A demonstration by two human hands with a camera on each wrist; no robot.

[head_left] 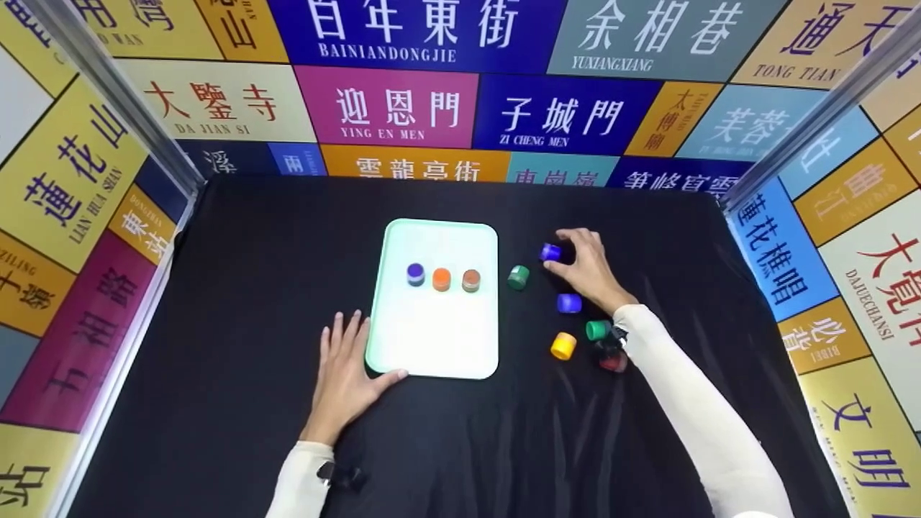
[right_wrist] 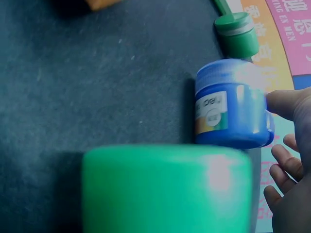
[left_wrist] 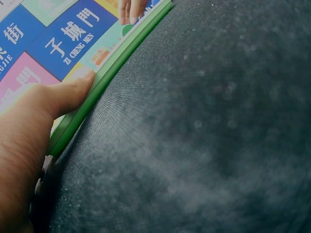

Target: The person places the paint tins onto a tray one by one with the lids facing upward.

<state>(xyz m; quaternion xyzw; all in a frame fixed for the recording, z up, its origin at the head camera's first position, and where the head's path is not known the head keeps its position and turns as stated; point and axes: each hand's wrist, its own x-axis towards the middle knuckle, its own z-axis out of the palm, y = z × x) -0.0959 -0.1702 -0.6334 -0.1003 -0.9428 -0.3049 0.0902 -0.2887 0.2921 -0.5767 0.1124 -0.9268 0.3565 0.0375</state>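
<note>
Three small cylindrical jars, a dark violet jar (head_left: 415,273), an orange jar (head_left: 441,279) and a brown jar (head_left: 470,280), in a row on a rectangular mint-green tray (head_left: 432,338), atop a bench (head_left: 252,288) draped in black cloth. To the tray's right, between the thumb and curled fingers of the right hand (head_left: 590,266), a glossy blue-violet jar (head_left: 551,252); tightness of grip impossible to tell. In the right wrist view, that jar mostly concealed behind a nearer blue plastic jar (right_wrist: 235,109) with a label (right_wrist: 211,111) only partly legible. At the tray's lower left, left hand (head_left: 349,388) spread wide, thumb on the near edge; in the left wrist view, other fingers out of frame. Just beside the tray, a bottle-green jar (head_left: 518,278); near the right wrist, a yellow jar (head_left: 563,346), a bright green jar (head_left: 597,330) blurred and cropped in close-up, and a dark red jar (head_left: 613,362), largely hidden under a black wrist device (head_left: 619,335). Behind, multicoloured wall panels (head_left: 388,108), cut off at the frame's edges.
</note>
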